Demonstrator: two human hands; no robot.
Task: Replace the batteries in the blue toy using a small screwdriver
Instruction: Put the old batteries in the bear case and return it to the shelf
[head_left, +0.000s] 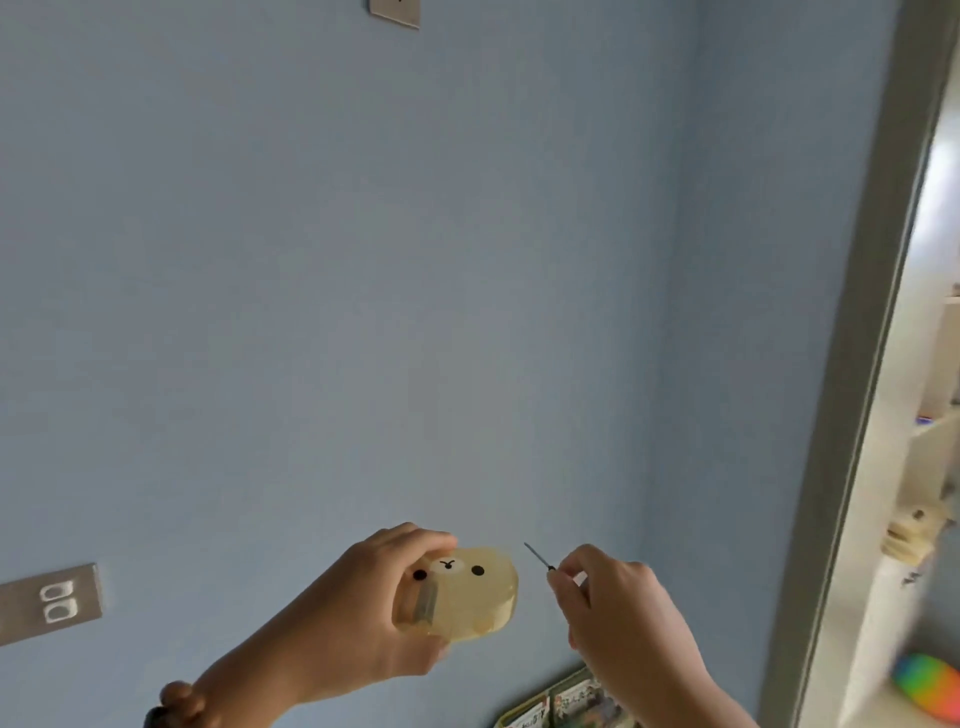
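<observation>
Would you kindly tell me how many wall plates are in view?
2. One plate sits at the top edge, cut off by the frame; the other plate is at lower left, bearing two white inserts. More may lie outside the view.

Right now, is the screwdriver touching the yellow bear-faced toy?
Apart. The head view shows blue wall between the small screwdriver, pinched by the right hand, and the yellow bear-faced toy gripped by the left hand.
</observation>
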